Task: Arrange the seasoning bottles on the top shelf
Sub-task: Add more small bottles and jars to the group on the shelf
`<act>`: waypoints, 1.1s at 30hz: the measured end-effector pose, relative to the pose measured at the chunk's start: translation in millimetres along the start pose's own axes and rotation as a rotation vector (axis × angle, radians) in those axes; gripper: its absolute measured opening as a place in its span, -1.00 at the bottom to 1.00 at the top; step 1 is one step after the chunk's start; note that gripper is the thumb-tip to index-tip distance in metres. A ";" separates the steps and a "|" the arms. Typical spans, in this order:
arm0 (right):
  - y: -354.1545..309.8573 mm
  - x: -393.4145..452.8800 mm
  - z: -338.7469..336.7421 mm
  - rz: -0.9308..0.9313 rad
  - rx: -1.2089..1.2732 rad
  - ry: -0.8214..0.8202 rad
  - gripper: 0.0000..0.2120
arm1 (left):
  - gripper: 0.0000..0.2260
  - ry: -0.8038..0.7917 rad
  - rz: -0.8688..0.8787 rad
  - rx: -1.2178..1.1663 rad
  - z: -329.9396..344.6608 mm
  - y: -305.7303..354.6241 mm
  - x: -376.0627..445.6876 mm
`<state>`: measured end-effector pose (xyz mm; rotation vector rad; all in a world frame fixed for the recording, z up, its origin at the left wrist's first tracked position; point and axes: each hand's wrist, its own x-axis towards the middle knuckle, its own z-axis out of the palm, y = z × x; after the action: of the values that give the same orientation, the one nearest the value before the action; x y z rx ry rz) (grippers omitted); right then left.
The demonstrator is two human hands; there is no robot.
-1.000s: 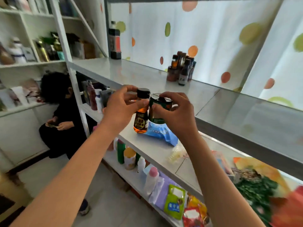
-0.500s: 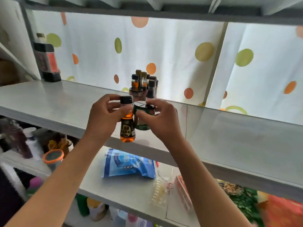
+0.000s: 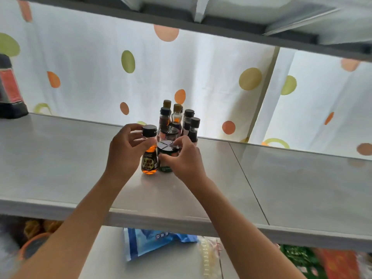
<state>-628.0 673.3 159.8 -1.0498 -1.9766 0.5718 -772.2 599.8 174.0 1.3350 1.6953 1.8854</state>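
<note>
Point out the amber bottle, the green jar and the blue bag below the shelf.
amber bottle (image 3: pixel 149 162), head view, on its dark label.
green jar (image 3: pixel 167 147), head view, on its black lid.
blue bag (image 3: pixel 149 241), head view, on its printed front.

The right hand (image 3: pixel 184 158) covered much of the green jar (image 3: pixel 167 158), so its label could not be read. The left hand (image 3: pixel 125 152) hid the neck of the amber bottle (image 3: pixel 149 163). A dark bottle with a red label (image 3: pixel 9 89) was cut off by the left edge. The clustered bottles (image 3: pixel 177 121) behind overlapped one another (their count unclear). Goods on the lower shelf (image 3: pixel 112 256) were blurred.
</note>
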 end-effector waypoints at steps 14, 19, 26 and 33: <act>25.2 0.6 14.2 -0.134 -0.052 0.083 -0.63 | -0.82 -0.031 -0.006 -0.043 1.9 -30.5 -6.1; 23.5 7.7 20.0 -0.102 -0.045 0.079 -0.62 | -0.80 -0.086 0.020 0.053 4.3 -27.0 -8.2; 22.4 16.8 21.8 -0.083 -0.062 0.052 -0.60 | -0.77 -0.052 0.005 0.122 3.2 -25.1 -11.3; 24.6 16.6 15.0 -0.071 -0.060 0.026 -0.55 | -0.70 -0.098 -0.016 0.275 3.7 -29.2 -12.8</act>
<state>-634.2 700.4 141.7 -1.0143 -2.0102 0.4612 -773.0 601.0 141.9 1.4802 1.9607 1.5926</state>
